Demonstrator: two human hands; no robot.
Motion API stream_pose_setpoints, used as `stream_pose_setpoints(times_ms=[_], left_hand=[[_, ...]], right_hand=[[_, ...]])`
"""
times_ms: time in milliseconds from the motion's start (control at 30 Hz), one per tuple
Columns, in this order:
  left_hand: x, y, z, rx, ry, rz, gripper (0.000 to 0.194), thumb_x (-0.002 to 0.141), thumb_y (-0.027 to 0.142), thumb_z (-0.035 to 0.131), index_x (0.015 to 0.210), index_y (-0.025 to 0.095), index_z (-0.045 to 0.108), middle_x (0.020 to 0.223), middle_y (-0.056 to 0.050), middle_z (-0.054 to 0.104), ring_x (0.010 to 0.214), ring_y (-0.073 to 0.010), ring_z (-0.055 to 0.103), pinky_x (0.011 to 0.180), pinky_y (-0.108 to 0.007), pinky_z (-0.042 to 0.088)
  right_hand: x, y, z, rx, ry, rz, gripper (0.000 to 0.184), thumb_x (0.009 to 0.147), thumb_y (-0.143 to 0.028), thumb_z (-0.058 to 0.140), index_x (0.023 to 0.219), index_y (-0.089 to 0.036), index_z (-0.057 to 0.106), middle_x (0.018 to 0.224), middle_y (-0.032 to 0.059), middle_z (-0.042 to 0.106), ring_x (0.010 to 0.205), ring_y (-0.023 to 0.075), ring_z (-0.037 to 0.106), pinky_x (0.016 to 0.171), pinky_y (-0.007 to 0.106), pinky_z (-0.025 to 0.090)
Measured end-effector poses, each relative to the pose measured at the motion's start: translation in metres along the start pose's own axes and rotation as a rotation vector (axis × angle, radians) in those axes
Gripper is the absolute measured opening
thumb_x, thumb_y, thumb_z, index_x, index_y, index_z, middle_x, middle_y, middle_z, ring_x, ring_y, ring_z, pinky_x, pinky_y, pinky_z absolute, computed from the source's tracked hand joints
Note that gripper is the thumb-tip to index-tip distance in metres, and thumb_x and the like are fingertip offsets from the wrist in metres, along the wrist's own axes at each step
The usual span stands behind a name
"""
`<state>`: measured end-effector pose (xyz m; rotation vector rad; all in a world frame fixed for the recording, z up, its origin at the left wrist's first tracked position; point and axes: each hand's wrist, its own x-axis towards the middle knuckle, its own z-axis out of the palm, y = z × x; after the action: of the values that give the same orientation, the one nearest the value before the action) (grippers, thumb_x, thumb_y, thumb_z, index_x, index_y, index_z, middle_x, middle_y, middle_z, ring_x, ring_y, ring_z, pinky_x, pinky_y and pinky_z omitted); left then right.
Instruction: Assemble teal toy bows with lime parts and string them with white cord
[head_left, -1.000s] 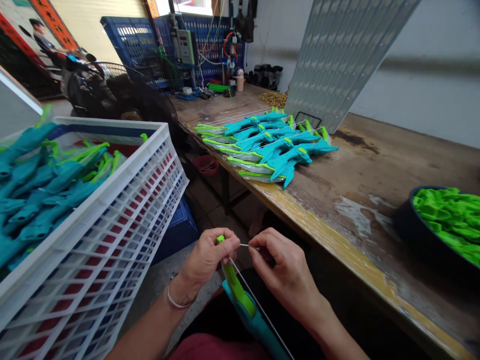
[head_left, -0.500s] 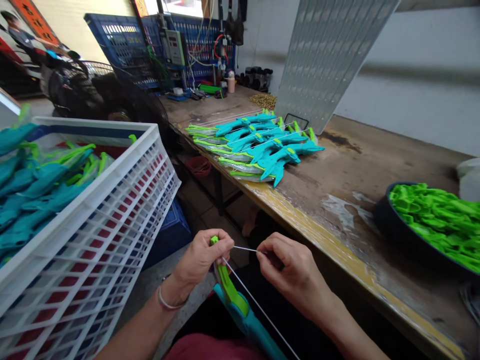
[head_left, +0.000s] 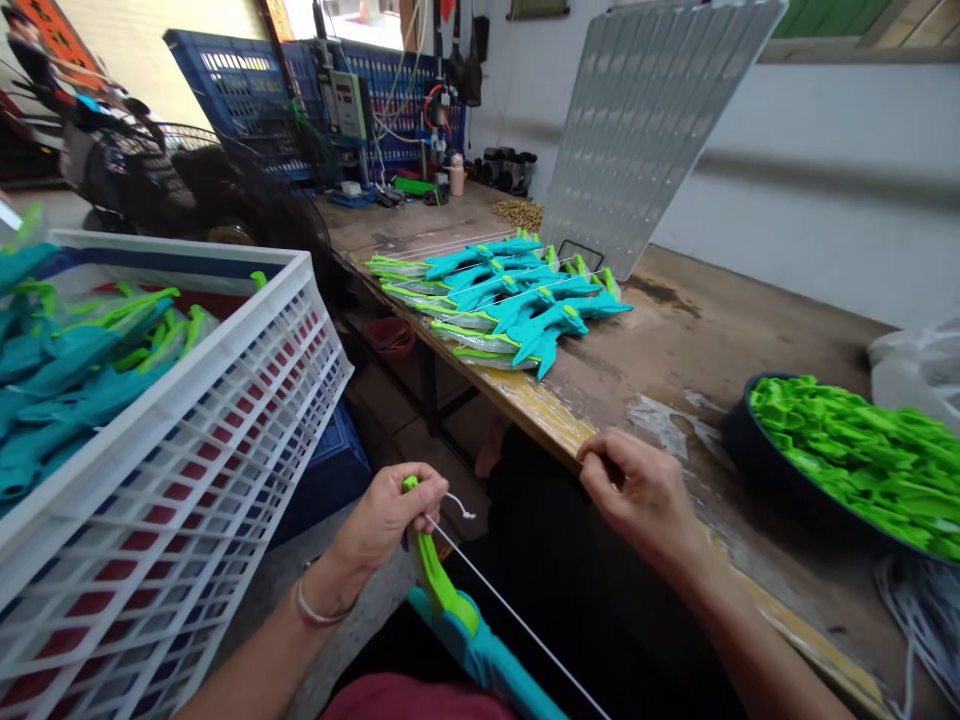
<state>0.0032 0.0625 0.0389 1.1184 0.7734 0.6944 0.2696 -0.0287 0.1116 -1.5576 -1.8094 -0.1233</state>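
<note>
My left hand (head_left: 386, 520) is closed round the green limb tip of a teal and green toy bow (head_left: 450, 610) that rests in my lap. A white string (head_left: 510, 620) runs taut from that tip down to the lower right, and a short loose end curls beside my fingers. My right hand (head_left: 637, 495) is up at the table's front edge, fingers curled, away from the string; whether anything is in it I cannot make out.
A white lattice crate (head_left: 202, 450) full of teal bows stands at my left. On the wooden table (head_left: 720, 330) lie a row of strung bows (head_left: 502, 300) and a dark bowl of green parts (head_left: 847, 450). A ribbed panel (head_left: 645, 110) leans at the back.
My right hand has let go of the string end and moved up and right to the table edge. The loose end now dangles by my left hand. The view has shifted right.
</note>
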Motion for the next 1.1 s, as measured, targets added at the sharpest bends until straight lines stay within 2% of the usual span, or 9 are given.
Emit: stream_pose_setpoints(times_ms=[67, 133, 267, 367, 467, 667, 900, 1000, 1100], left_hand=[[0.001, -0.002, -0.001, -0.021, 0.020, -0.003, 0.041, 0.076, 0.049, 0.080, 0.065, 0.016, 0.060, 0.049, 0.004, 0.051, 0.047, -0.0094, 0.046, 0.048, -0.021, 0.037], [0.003, -0.001, 0.002, -0.027, 0.029, 0.002, 0.041, 0.075, 0.050, 0.081, 0.065, 0.016, 0.060, 0.049, 0.004, 0.052, 0.046, -0.0091, 0.046, 0.048, -0.021, 0.037], [0.005, 0.005, 0.009, -0.009, 0.024, 0.019, 0.040, 0.074, 0.049, 0.081, 0.066, 0.015, 0.062, 0.050, 0.003, 0.054, 0.045, -0.0080, 0.045, 0.047, -0.020, 0.038], [0.005, 0.008, 0.011, 0.004, 0.013, 0.021, 0.040, 0.075, 0.050, 0.080, 0.066, 0.015, 0.062, 0.050, 0.003, 0.054, 0.045, -0.0082, 0.046, 0.047, -0.020, 0.039], [0.005, 0.008, 0.009, 0.024, 0.014, 0.012, 0.041, 0.075, 0.051, 0.080, 0.066, 0.015, 0.062, 0.052, 0.002, 0.057, 0.045, -0.0084, 0.047, 0.046, -0.020, 0.039], [0.007, -0.005, 0.006, -0.021, 0.046, 0.023, 0.046, 0.073, 0.056, 0.080, 0.064, 0.017, 0.058, 0.047, 0.004, 0.052, 0.043, -0.0083, 0.045, 0.045, -0.021, 0.039], [0.018, -0.018, 0.010, -0.109, 0.017, 0.029, 0.050, 0.069, 0.059, 0.082, 0.062, 0.017, 0.056, 0.048, 0.004, 0.051, 0.042, -0.0074, 0.043, 0.044, -0.021, 0.039], [0.026, -0.010, 0.014, -0.192, -0.004, 0.029, 0.052, 0.066, 0.059, 0.086, 0.061, 0.016, 0.057, 0.050, 0.003, 0.052, 0.041, -0.0070, 0.044, 0.043, -0.020, 0.040], [0.038, 0.005, 0.009, -0.324, 0.053, 0.051, 0.052, 0.060, 0.051, 0.093, 0.057, 0.014, 0.058, 0.049, 0.002, 0.052, 0.039, -0.0067, 0.044, 0.042, -0.020, 0.041]], right_hand=[[0.000, 0.000, -0.005, 0.060, -0.009, 0.042, 0.017, 0.092, -0.013, 0.052, 0.080, -0.018, 0.063, 0.070, -0.0017, 0.060, 0.059, 0.0102, 0.056, 0.059, 0.023, 0.040], [-0.003, -0.011, -0.001, 0.154, -0.106, 0.038, 0.017, 0.095, -0.016, 0.052, 0.087, -0.018, 0.066, 0.078, 0.0006, 0.064, 0.066, 0.0118, 0.060, 0.064, 0.023, 0.044], [-0.013, -0.044, 0.029, 0.334, -0.352, 0.060, 0.019, 0.098, -0.030, 0.064, 0.109, -0.017, 0.068, 0.098, 0.0060, 0.066, 0.082, 0.0168, 0.063, 0.071, 0.026, 0.047], [-0.017, -0.055, 0.051, 0.389, -0.371, 0.087, 0.014, 0.100, -0.030, 0.063, 0.101, -0.017, 0.068, 0.087, 0.0032, 0.064, 0.076, 0.0157, 0.060, 0.068, 0.025, 0.044], [-0.017, -0.055, 0.062, 0.381, -0.350, 0.060, 0.022, 0.105, -0.021, 0.051, 0.088, -0.017, 0.063, 0.079, 0.0009, 0.061, 0.069, 0.0134, 0.057, 0.065, 0.024, 0.041], [-0.018, -0.048, 0.057, 0.056, -0.365, -0.098, 0.031, 0.109, -0.022, 0.042, 0.081, -0.018, 0.055, 0.074, 0.0013, 0.059, 0.061, 0.0143, 0.056, 0.058, 0.026, 0.036], [-0.015, -0.036, 0.055, -0.247, -0.202, -0.286, 0.047, 0.114, -0.030, 0.023, 0.075, -0.021, 0.047, 0.061, -0.0012, 0.055, 0.047, 0.0132, 0.051, 0.050, 0.030, 0.030], [0.009, -0.042, 0.051, -0.351, -0.211, -0.336, 0.042, 0.112, -0.023, 0.032, 0.073, -0.021, 0.048, 0.061, -0.0011, 0.055, 0.049, 0.0144, 0.051, 0.051, 0.032, 0.028], [0.047, -0.064, 0.043, -0.451, -0.346, -0.433, 0.027, 0.101, -0.014, 0.056, 0.075, -0.020, 0.054, 0.067, 0.0006, 0.059, 0.057, 0.0160, 0.055, 0.053, 0.033, 0.029]])
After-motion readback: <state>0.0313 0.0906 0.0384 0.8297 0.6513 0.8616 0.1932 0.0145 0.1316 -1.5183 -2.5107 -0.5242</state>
